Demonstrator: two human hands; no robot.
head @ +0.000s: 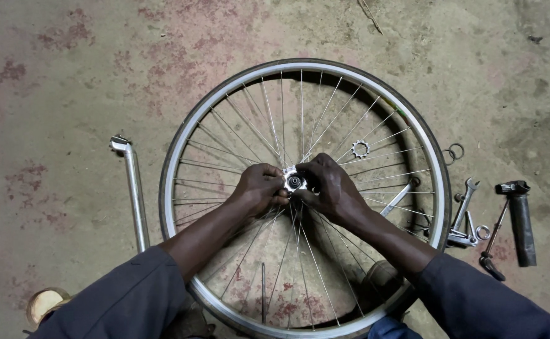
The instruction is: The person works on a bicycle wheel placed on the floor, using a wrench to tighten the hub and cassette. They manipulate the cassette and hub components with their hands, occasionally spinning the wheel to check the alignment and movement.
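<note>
Head view: fingers (280,188) of both hands pinch the wheel hub (295,181) from either side.

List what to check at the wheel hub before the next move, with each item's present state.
1. Both hands on the hub: ok, left hand and right hand flank it.
2. Wheel flat on the floor: ok.
3. Sprocket within reach: ok, lying between the spokes.
4. Spanners near: ok, right of the rim.
5. Hub parts seated: cannot tell, fingers cover them.
6. Grip tightness: cannot tell.
</note>
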